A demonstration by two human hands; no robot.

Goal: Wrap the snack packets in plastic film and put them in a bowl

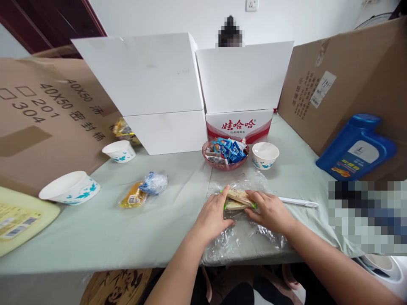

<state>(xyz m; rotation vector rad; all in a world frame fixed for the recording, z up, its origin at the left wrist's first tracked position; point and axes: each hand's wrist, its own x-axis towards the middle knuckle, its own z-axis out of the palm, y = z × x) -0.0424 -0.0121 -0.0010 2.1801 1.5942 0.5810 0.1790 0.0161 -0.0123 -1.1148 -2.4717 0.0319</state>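
Between my two hands lie a few pale, wafer-like snack packets [240, 197] in clear wrappers with green ends. My left hand [213, 214] is curled round their left end, thumb toward me. At the right end, the fingers of my right hand [270, 211] press on the packets. Crumpled clear plastic [222, 245] spreads beneath and around both hands. A white pen-like stick [300, 202] lies just right of my right hand. Beyond the packets stands a pink glass bowl [224, 165] filled with blue and brown sachets, with a paper bowl [266, 156] beside it.
White boxes [159, 76] wall off the back, and a person's head [230, 31] shows above them. Cardboard cartons [343, 89] flank the table. A blue bottle [352, 148] leans right. Yellow and blue wrapped items [135, 195], paper bowls [71, 190] and a yellow container [22, 220] are left.
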